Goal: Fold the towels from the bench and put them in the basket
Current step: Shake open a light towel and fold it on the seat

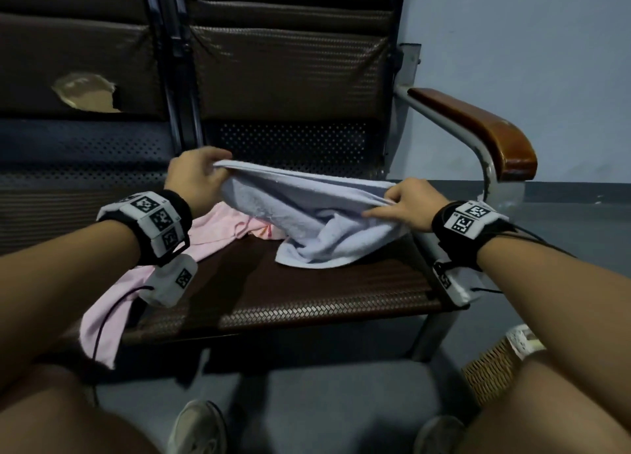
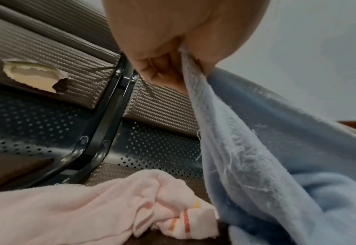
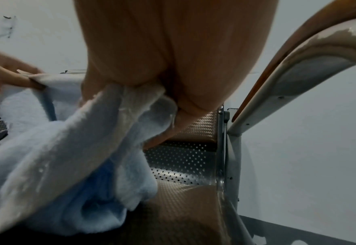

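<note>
A light blue towel (image 1: 307, 214) hangs stretched between my two hands above the brown bench seat (image 1: 307, 293), its lower part bunched on the seat. My left hand (image 1: 198, 177) pinches the towel's upper left corner; in the left wrist view the blue towel (image 2: 246, 157) runs down from the pinch of my left hand (image 2: 185, 54). My right hand (image 1: 406, 202) grips the upper right edge, and the blue towel (image 3: 72, 157) bunches under my right hand (image 3: 151, 92). A pink towel (image 1: 112, 303) lies crumpled on the seat at the left, one end draped over the front edge.
A woven basket (image 1: 491, 375) stands on the floor at the lower right, beside the bench leg. The wooden armrest (image 1: 478, 129) on a metal frame rises at the right. The left backrest has a torn patch (image 1: 88, 91). My knees and shoes are below.
</note>
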Demonstrator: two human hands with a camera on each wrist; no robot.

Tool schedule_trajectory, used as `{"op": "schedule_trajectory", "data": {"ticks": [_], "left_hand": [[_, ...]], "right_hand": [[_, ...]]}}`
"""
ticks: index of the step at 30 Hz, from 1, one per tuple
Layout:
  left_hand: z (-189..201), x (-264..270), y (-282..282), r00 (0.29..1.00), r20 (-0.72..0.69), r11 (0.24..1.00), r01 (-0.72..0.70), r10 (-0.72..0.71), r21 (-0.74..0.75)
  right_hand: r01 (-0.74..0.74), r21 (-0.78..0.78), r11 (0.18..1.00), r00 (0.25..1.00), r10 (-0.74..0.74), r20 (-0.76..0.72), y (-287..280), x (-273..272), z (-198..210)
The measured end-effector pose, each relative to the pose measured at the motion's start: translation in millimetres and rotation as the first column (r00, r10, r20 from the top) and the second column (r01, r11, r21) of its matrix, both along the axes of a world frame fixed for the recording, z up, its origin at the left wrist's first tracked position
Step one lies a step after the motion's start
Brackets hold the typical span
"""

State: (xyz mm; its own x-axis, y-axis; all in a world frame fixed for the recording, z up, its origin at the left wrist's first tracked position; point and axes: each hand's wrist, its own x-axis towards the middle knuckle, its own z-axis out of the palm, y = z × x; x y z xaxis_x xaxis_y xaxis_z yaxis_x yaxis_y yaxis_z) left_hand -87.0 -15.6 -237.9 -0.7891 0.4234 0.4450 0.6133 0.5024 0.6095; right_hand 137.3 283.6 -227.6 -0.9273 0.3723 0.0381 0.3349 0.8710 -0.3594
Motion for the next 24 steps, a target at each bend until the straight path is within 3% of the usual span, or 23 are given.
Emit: {"op": "schedule_trajectory", "data": {"ticks": [2, 7, 10, 14, 16, 18, 20, 24], "left_hand": [[4, -3, -1, 0.997, -0.007, 0.992, -0.075, 0.077, 0.102], [5, -14, -6, 0.987, 0.036, 0.984, -0.156, 0.154, 0.090], [5, -21, -9, 0.987, 0.133, 0.980, -0.107, 0.085, 0.166], [16, -13, -3, 0.943, 0.326, 0.903, -0.081, -0.069, 0.423], [28, -9, -2, 0.936, 0.338, 0.880, -0.079, -0.095, 0.469], [41, -6, -6, 0.938, 0.330, 0.866, -0.075, -0.108, 0.495], [54, -6, -9, 0.934, 0.320, 0.842, -0.040, -0.161, 0.538], [75, -2, -2, 0.924, 0.312, 0.816, -0.001, -0.220, 0.579]], "right_hand": [[-0.029, -0.088, 0.996, 0.999, 0.027, -0.022, -5, 2, 3], [-0.061, -0.200, 0.978, 0.985, 0.027, -0.169, -15, -1, 10], [-0.085, -0.179, 0.980, 0.955, 0.029, -0.295, -17, -3, 15], [-0.103, -0.058, 0.993, 0.913, 0.072, -0.400, -23, -4, 25], [-0.073, -0.004, 0.997, 0.895, 0.063, -0.442, -23, -4, 32], [-0.048, -0.065, 0.997, 0.872, 0.010, -0.489, -22, -1, 42], [-0.006, -0.099, 0.995, 0.872, -0.044, -0.488, -22, 1, 53], [0.096, -0.034, 0.995, 0.945, -0.102, -0.309, -25, -8, 77]]}}
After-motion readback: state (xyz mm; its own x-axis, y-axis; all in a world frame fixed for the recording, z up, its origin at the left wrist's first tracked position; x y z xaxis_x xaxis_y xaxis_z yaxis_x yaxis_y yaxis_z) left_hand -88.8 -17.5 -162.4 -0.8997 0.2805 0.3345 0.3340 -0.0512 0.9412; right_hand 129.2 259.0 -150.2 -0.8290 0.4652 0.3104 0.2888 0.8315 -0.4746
